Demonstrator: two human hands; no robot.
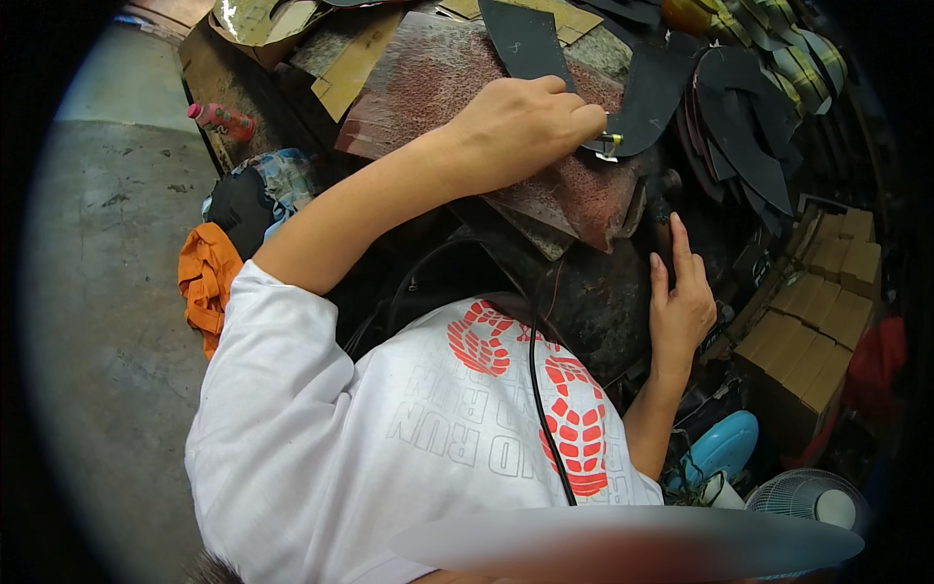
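My left hand (530, 127) is closed over the worktable, palm down. Beyond its fingers shows a small piece (610, 142) with metal, yellow and white parts, apparently in its grip; the kind is not clear. That piece sits at the curve of a black U-shaped sheet cutout (647, 102), which lies on a worn, reddish pitted board (428, 73). Lower right, my right hand (681, 307) has its finger and thumb stretched out and apart. Its fingertips are beside the handle of a dark hammer-like tool (664, 232); touching or not, I cannot tell.
Black cutouts (744, 117) pile up right of the board, with yellow-patterned pieces (808, 63) behind. Small cardboard boxes (803, 321), a blue round object (725, 443) and a fan (808, 501) stand lower right. A pink bottle (222, 121) and orange cloth (207, 277) are left.
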